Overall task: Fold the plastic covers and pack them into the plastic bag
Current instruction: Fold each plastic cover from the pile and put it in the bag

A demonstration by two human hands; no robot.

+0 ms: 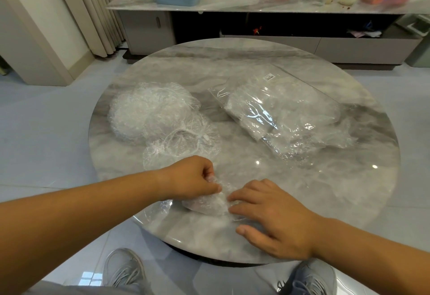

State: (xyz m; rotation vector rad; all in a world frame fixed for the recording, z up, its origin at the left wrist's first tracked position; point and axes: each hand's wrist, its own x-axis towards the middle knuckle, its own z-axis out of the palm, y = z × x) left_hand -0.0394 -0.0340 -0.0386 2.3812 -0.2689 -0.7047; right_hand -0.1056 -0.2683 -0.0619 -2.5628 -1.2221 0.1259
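1. Was mid-fold on one plastic cover (204, 206), lower centre of frame.
2. Pinched it with the curled left hand (190, 178); pressed it down with the straight-fingered right hand (272, 215).
3. Probably needed next: flattening, then sliding into the plastic bag (279, 113), centre right, right of the unfolded pile (153, 113).

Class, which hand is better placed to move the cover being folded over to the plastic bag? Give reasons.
Probably the right hand: the plastic bag lies on its side of the table. The left hand pinches the cover, nearer the pile of covers.
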